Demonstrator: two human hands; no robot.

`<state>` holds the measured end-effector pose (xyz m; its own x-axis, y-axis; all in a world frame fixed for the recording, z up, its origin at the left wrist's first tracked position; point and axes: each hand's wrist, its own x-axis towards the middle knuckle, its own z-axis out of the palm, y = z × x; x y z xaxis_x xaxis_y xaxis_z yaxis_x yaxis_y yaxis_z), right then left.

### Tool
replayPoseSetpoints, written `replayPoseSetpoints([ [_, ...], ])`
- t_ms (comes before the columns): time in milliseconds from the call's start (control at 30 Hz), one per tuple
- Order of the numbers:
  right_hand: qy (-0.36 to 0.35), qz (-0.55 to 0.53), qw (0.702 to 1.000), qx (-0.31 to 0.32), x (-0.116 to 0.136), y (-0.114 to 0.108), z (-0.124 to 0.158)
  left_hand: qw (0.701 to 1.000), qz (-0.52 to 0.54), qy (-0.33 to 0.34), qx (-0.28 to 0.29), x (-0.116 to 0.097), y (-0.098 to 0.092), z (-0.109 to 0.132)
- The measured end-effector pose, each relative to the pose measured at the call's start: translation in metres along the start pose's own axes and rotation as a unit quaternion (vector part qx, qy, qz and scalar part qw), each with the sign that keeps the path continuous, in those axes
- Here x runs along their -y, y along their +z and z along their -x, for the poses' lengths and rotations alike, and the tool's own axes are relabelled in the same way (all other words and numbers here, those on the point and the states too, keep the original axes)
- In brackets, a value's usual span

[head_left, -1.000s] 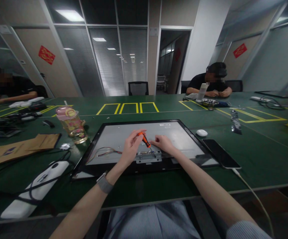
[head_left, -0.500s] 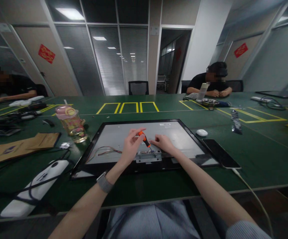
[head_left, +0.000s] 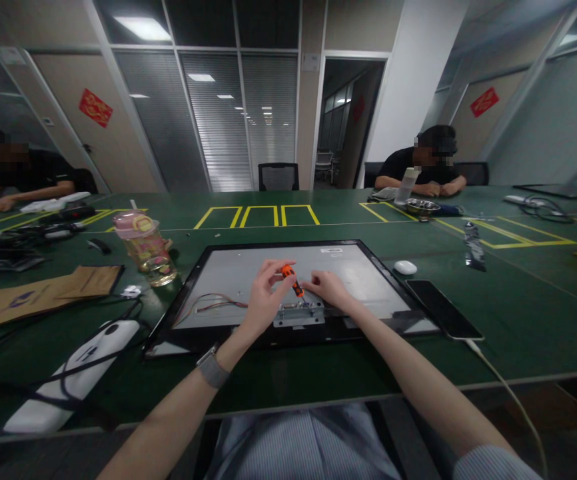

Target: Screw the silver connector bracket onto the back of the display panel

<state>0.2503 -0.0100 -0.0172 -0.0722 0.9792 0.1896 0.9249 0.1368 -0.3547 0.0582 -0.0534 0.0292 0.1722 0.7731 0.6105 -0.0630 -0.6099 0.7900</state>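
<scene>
Green surface spreads wide, yellow tape outlines toward its far edge, glazed partitions beyond. Flat panel lies near the middle of the near edge, metal back upward, probably so the bracket on its near side comes within easy reach. Left hand: fingers closed round the handle of an orange-and-black screwdriver, which leans tip-down over the bracket; the slant seems to suit the fitting there, though actual contact is too small to make out. Right hand: curled low on the panel just beside the bracket, likely steadying; cannot tell whether its fingertips pinch anything. Screwdriver: stubby handle, thin dark shaft. Panel: dull grey sheet, black border, pale labels by its far edge, thin wires left of the bracket. Phone and white case lie off the panel's right side, perhaps for elbow room.
</scene>
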Motion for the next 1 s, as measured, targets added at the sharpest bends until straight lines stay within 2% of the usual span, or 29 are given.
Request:
replayPoseSetpoints([
  [133, 0.000, 0.000, 1.000, 0.003, 0.0005, -0.0011, 0.0000, 0.999, -0.035, 0.010, -0.024, -0.0016, -0.0010, -0.0002],
  [433, -0.009, -0.012, 1.000, -0.007, -0.0009, -0.0003, 0.0015, 0.999, 0.032, -0.012, 0.034, -0.0024, 0.0005, 0.0016],
  [633, -0.005, -0.011, 1.000, -0.004, -0.0002, -0.0007, 0.0012, 0.999, 0.026, 0.000, 0.022, -0.0074, 0.0015, 0.0019],
  [833, -0.008, 0.007, 1.000, -0.001, -0.0006, 0.0003, -0.0003, 0.999, -0.030, 0.015, -0.036, -0.0009, -0.0013, -0.0006],
  [1000, -0.006, 0.000, 1.000, -0.002, -0.0008, 0.0001, 0.0007, 0.999, 0.031, 0.004, -0.007, 0.0007, -0.0019, 0.0009],
])
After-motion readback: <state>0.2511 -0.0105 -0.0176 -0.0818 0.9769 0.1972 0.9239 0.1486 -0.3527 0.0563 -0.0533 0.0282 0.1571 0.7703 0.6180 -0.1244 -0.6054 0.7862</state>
